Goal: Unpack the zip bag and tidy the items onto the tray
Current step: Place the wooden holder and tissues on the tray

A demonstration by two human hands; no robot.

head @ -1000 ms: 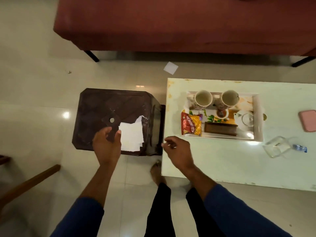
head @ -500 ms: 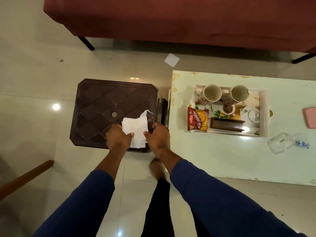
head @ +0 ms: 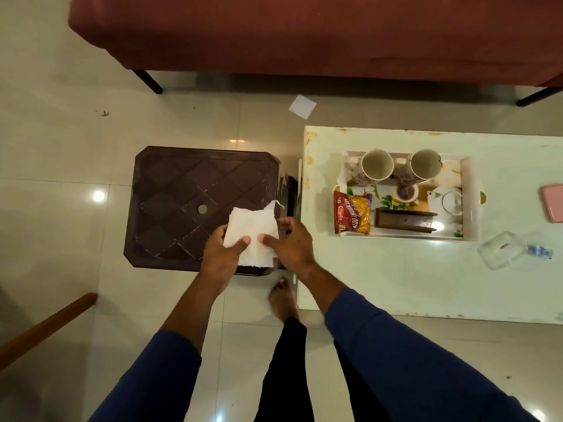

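Note:
A stack of white paper napkins [head: 252, 230] is held above the front right corner of a dark brown plastic stool [head: 195, 202]. My left hand [head: 220, 254] grips its left side and my right hand [head: 292, 246] grips its right side, thumbs on top. On the pale table [head: 426, 281] to the right stands a white tray [head: 470, 205] holding two mugs [head: 377, 166], a small cup [head: 405, 193], a white teapot [head: 447, 202], a red and yellow snack packet [head: 353, 216] and a dark wooden box [head: 402, 222]. The clear, flattened zip bag [head: 502, 251] lies on the table right of the tray.
A red sofa [head: 304, 35] runs along the back. A white paper square [head: 302, 106] lies on the floor before it. A pink object [head: 553, 207] sits at the table's right edge. A wooden rail [head: 45, 327] is at lower left. My bare foot [head: 281, 295] stands between stool and table.
My right hand came over from the table edge to join the left on the napkins. Both hands have lifted the stack slightly off the stool.

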